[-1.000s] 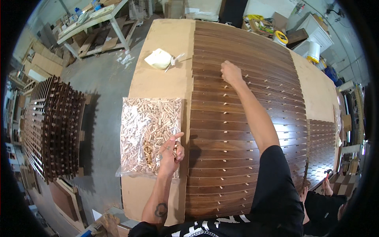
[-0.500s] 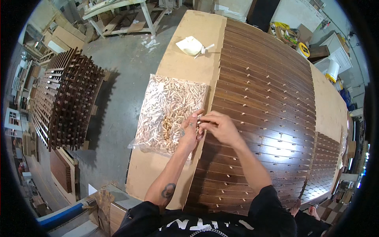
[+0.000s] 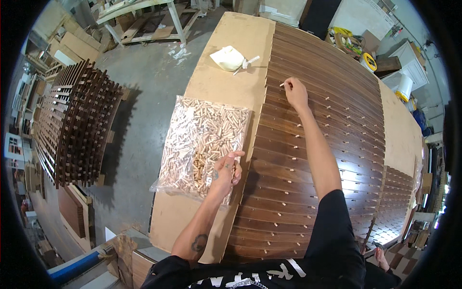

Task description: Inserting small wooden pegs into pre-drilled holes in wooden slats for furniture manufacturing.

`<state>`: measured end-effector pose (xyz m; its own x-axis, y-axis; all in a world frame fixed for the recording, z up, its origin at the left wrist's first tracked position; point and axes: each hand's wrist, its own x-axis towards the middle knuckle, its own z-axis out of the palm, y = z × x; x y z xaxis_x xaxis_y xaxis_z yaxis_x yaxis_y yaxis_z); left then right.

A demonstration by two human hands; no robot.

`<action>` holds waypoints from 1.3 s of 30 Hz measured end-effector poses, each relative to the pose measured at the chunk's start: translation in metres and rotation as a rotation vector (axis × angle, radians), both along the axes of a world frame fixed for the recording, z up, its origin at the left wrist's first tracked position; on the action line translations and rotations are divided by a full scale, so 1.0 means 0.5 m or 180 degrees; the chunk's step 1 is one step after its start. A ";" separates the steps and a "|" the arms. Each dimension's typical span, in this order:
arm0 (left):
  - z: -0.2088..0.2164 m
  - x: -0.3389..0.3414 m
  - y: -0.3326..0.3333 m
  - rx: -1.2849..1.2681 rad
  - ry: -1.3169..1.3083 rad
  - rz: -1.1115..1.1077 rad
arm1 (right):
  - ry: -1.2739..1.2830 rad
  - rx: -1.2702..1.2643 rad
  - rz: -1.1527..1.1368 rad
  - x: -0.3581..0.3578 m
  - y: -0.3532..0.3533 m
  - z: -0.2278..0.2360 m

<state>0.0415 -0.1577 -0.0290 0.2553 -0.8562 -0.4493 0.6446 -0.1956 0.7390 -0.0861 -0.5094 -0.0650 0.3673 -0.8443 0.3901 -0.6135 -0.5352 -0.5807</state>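
My right hand is stretched far out over the dark brown wooden slats, pinching a small pale wooden dowel that points left. My left hand is curled above the near right corner of a clear plastic bag packed with wooden dowels; whatever its palm holds is hidden. Short dowels stick up in rows from the slats, running away from me and to the right.
The bag and a tied cream cloth bag lie on a tan board. A stack of brown slatted frames stands on the floor at left. Another person's hand shows at lower right. Tools and boxes sit beyond the slats.
My right hand has left my left hand and reached far forward over the slats with a dowel. My left hand has drawn slightly nearer and left, staying curled.
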 end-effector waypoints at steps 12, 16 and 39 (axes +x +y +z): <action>-0.008 0.028 0.043 0.0114 0.0101 0.0062 | 0.1498 -0.0262 0.0582 0.055 -0.060 0.038; 0.007 0.035 0.051 0.0128 0.0104 -0.0040 | 0.1883 -0.0479 0.0640 0.070 -0.056 0.030; 0.010 -0.009 0.028 0.0145 0.0320 0.0076 | 0.0057 0.1616 0.1884 0.040 0.506 0.182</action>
